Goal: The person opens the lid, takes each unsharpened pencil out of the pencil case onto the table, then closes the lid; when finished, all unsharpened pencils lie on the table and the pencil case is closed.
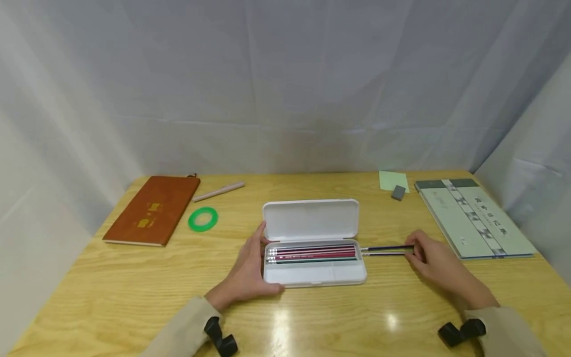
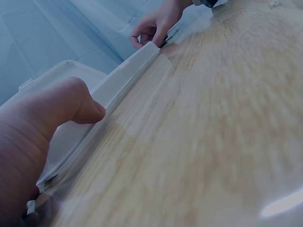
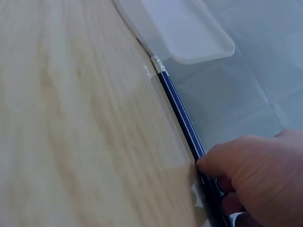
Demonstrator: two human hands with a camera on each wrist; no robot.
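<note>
We see the case (image 1: 296, 274) open on the worktop (image 1: 348, 310), between the two hands and, we judge, placed there so both can reach it. The left hand (image 1: 247, 272) brackets its left end: thumb against the front wall, fingers round the back corner by the lid (image 1: 311, 220), most likely to stop it sliding. The right hand (image 1: 437, 265) has its fingers narrowed in a pinch on two loose pencils (image 1: 387, 247), taken at their far ends; this seems to leave the silver-banded ends free, aimed at the case's right end. Whether they touch it we cannot tell. The raised lid leaves the pencil row (image 1: 312, 255) uncovered in the rear compartment, lying lengthwise as that long space suggests. Tape (image 1: 193, 219), pen (image 1: 220, 191) and brown book (image 1: 151, 210) lie to the left, grey block (image 1: 398, 193), note (image 1: 389, 179) and green book (image 1: 446, 208) to the right, apparently kept out of the way.
</note>
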